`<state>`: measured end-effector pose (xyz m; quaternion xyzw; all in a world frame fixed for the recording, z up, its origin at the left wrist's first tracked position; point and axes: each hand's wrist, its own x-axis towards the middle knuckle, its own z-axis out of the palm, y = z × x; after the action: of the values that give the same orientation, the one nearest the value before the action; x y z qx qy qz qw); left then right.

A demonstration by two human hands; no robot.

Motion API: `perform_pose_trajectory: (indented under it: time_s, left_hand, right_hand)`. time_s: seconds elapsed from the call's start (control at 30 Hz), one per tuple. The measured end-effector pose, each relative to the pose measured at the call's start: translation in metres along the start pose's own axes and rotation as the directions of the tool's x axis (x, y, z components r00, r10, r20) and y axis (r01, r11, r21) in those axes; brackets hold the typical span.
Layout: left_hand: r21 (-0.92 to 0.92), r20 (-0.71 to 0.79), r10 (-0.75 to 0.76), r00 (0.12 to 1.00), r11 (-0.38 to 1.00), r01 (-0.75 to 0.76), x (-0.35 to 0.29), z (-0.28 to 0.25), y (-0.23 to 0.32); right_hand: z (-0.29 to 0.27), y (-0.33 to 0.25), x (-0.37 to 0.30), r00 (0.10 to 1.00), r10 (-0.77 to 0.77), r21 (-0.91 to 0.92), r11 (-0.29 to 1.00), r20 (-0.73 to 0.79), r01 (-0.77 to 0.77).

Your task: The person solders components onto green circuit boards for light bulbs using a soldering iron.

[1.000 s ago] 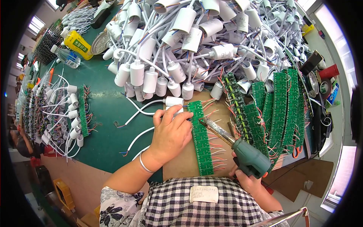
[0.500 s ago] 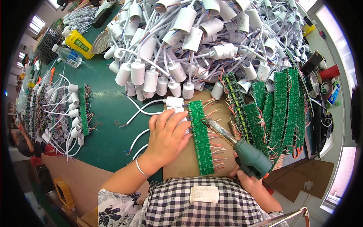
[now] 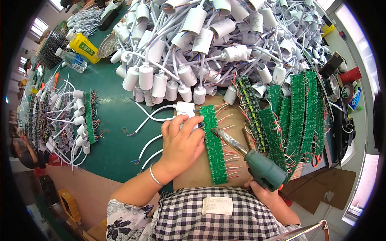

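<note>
A long green strip of circuit boards [image 3: 215, 154] lies on a tan work mat, with thin red and white wires along its right edge. My left hand [image 3: 181, 140] is closed over a white lamp holder at the strip's left edge, its fingertips next to the board; the hand mostly hides that holder. Two more white lamp holders [image 3: 185, 107] with white cables lie just beyond my fingers. My right hand [image 3: 261, 190] grips a green-bodied soldering gun [image 3: 266, 169]. Its tip points left and is at the strip, close to my left fingertips.
A big heap of white lamp holders with cables [image 3: 201, 40] fills the far side. Several green board strips [image 3: 297, 116] stand to the right. On the left are wired boards with holders [image 3: 80, 116], a yellow bottle [image 3: 83, 47] and a clear bottle [image 3: 72, 60].
My left hand has shifted slightly right, its fingertips closer to the board's edge. The soldering gun has moved a little left and down, its tip now over the strip.
</note>
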<state>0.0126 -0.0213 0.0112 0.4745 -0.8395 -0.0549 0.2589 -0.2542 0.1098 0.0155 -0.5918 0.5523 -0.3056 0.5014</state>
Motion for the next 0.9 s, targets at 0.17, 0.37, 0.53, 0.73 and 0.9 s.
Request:
perform_pose_trajectory:
  time_s: [0.17,0.37,0.53,0.73,0.9]
  left_hand:
    - [-0.036,0.029,-0.013,0.999,0.999,0.014,0.006,0.000,0.001]
    - [-0.001,0.033,0.007,0.999,1.000,-0.007,0.008,0.003,0.000]
    - [-0.021,0.002,0.015,1.000,1.000,-0.015,0.008,0.005,-0.002]
    - [-0.036,0.005,0.006,1.000,0.999,-0.006,0.008,0.006,-0.002]
    - [-0.033,-0.003,0.004,1.000,0.999,-0.004,0.007,0.006,-0.002]
  right_hand:
    - [-0.001,0.003,0.001,0.996,-0.060,-0.140,0.988,0.069,0.070]
    - [0.008,-0.009,0.002,0.976,0.186,0.118,0.978,-0.109,-0.173]
    - [0.005,-0.014,0.008,0.996,0.081,-0.029,0.996,-0.037,-0.083]
    - [0.002,-0.033,0.020,0.998,-0.067,-0.180,0.982,-0.010,0.065]
    - [0.002,-0.034,0.019,0.997,-0.068,-0.203,0.977,-0.021,0.063]
